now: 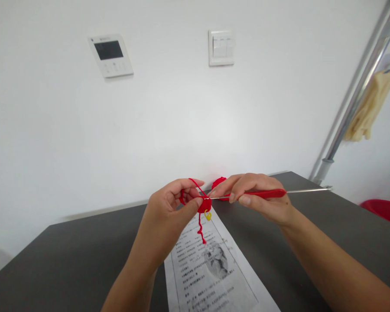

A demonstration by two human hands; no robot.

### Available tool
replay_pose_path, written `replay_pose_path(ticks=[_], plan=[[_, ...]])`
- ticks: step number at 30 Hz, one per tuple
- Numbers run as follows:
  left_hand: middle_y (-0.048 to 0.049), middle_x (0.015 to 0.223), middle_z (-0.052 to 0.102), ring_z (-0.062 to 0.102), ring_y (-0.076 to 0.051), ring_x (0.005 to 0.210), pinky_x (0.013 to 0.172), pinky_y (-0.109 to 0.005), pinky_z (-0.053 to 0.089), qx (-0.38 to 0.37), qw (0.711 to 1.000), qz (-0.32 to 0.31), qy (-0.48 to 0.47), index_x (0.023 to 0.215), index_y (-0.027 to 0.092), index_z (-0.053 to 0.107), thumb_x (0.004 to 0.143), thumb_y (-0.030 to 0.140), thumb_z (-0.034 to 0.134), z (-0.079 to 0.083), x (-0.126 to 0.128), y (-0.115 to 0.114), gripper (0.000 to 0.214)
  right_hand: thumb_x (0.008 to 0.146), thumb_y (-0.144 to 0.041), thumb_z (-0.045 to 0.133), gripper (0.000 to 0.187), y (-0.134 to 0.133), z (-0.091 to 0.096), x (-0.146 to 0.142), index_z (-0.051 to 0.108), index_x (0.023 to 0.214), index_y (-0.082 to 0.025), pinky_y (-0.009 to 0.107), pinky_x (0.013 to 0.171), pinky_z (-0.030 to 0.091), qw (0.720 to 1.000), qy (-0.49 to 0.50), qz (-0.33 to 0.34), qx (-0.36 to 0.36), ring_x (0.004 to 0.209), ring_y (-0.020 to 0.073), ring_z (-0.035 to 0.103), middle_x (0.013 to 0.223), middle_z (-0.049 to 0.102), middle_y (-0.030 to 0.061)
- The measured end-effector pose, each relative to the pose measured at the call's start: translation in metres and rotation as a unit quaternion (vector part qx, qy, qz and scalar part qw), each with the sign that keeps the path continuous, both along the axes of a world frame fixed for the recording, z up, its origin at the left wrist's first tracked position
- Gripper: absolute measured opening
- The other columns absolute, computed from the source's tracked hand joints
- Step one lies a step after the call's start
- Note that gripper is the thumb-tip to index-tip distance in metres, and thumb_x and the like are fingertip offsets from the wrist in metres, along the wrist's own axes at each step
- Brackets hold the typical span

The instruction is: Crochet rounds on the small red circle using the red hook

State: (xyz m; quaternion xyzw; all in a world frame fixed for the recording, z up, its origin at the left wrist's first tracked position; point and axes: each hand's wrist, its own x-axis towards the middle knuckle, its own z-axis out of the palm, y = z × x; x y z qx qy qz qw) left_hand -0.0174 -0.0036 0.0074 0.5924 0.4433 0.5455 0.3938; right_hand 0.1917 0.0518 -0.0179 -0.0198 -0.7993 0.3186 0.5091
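Note:
My left hand (172,212) pinches a small red crochet piece (204,205) between thumb and fingers. Red yarn runs over its raised index finger down to the piece. A yellow stitch marker (208,215) hangs from the lower edge, beside a twisted red yarn tail (200,229). My right hand (256,195) is closed around a crochet hook (266,193) with a red handle and metal ends. The hook's thin left end meets the top of the piece; its other end points right. Behind the right hand's fingertips sits a red yarn ball (219,182), partly hidden.
Under the hands, a printed sheet (214,281) with text and a dark picture lies on the dark grey table (94,260). The white wall behind carries a control panel (112,56) and a switch (221,47). At right are a metal pole (360,91), yellowish gloves (370,108) and a red basin (383,211).

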Motion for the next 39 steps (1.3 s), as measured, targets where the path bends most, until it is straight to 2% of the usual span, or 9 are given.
replay_pose_path(ticks=[7,10,13,17,25,31,33,36,39], plan=[[0.0016,0.076,0.069,0.063,-0.014,0.072,0.068,-0.027,0.05,0.029,0.997,0.036,0.062,0.096,0.02,0.074,0.074,0.021,0.071,0.0,0.002,-0.002,0.022,0.102,-0.024,0.053,0.016,-0.006,0.003,0.002,0.066,0.094,-0.019,0.031,0.082,0.061,0.991,-0.063,-0.085,0.077,0.1,0.018,0.074,0.106,0.077,0.0102],[0.0013,0.077,0.069,0.065,-0.015,0.074,0.071,-0.029,0.052,0.074,0.989,0.073,0.109,0.097,0.02,0.073,0.077,0.02,0.068,-0.001,0.003,-0.002,0.02,0.101,-0.018,0.052,0.013,-0.009,0.004,-0.001,0.063,0.095,-0.02,0.029,0.081,0.06,0.982,-0.074,-0.121,0.121,0.098,0.0164,0.074,0.104,0.077,0.0088],[0.0012,0.077,0.069,0.065,-0.015,0.075,0.074,-0.03,0.052,0.142,0.966,0.12,0.178,0.095,0.02,0.073,0.079,0.017,0.064,-0.001,0.006,-0.005,0.018,0.1,-0.013,0.049,0.015,-0.012,0.004,-0.005,0.061,0.098,-0.02,0.029,0.084,0.06,0.97,-0.082,-0.142,0.179,0.101,0.0165,0.073,0.102,0.076,0.0091],[0.0016,0.077,0.069,0.065,-0.014,0.072,0.071,-0.028,0.051,0.209,0.93,0.163,0.256,0.095,0.019,0.072,0.082,0.011,0.06,-0.002,0.009,-0.009,0.019,0.1,-0.012,0.048,0.015,-0.013,0.002,-0.011,0.061,0.101,-0.02,0.029,0.086,0.06,0.964,-0.064,-0.15,0.212,0.104,0.0165,0.071,0.101,0.075,0.0092],[0.0015,0.078,0.07,0.067,-0.015,0.075,0.072,-0.027,0.053,0.296,0.878,0.178,0.332,0.1,0.018,0.069,0.087,0.011,0.058,-0.005,0.008,-0.01,0.018,0.101,-0.014,0.047,0.014,-0.015,0.001,-0.013,0.06,0.101,-0.02,0.03,0.085,0.061,0.963,-0.053,-0.161,0.212,0.102,0.0162,0.072,0.096,0.075,0.0074],[-0.0031,0.086,0.072,0.069,-0.019,0.083,0.077,-0.03,0.054,0.333,0.843,0.203,0.371,0.098,0.017,0.067,0.09,0.012,0.057,-0.006,0.008,-0.009,0.014,0.099,-0.014,0.051,0.012,-0.015,-0.005,-0.019,0.061,0.105,-0.017,0.031,0.088,0.059,0.952,-0.035,-0.162,0.257,0.105,0.0183,0.069,0.105,0.073,0.0136],[-0.0028,0.086,0.072,0.069,-0.018,0.082,0.077,-0.029,0.054,0.339,0.839,0.204,0.373,0.096,0.018,0.066,0.09,0.012,0.058,-0.007,0.009,-0.01,0.012,0.099,-0.015,0.052,0.012,-0.014,-0.005,-0.02,0.063,0.102,-0.018,0.031,0.087,0.06,0.967,-0.023,-0.15,0.206,0.103,0.0182,0.07,0.104,0.074,0.0119],[-0.0015,0.087,0.071,0.067,-0.017,0.082,0.077,-0.027,0.053,0.375,0.829,0.202,0.363,0.096,0.02,0.064,0.089,0.009,0.059,-0.008,0.01,-0.012,0.014,0.099,-0.024,0.057,0.012,-0.014,-0.004,-0.017,0.067,0.096,-0.021,0.033,0.082,0.061,0.993,0.027,-0.11,0.038,0.095,0.0182,0.073,0.099,0.076,0.0078],[-0.0013,0.09,0.071,0.066,-0.015,0.083,0.077,-0.026,0.051,0.426,0.816,0.188,0.343,0.098,0.02,0.062,0.088,0.004,0.06,-0.009,0.01,-0.013,0.02,0.097,-0.032,0.062,0.014,-0.017,-0.001,-0.015,0.069,0.091,-0.022,0.033,0.08,0.061,0.992,0.067,-0.091,-0.056,0.09,0.0186,0.074,0.097,0.077,0.0065]])
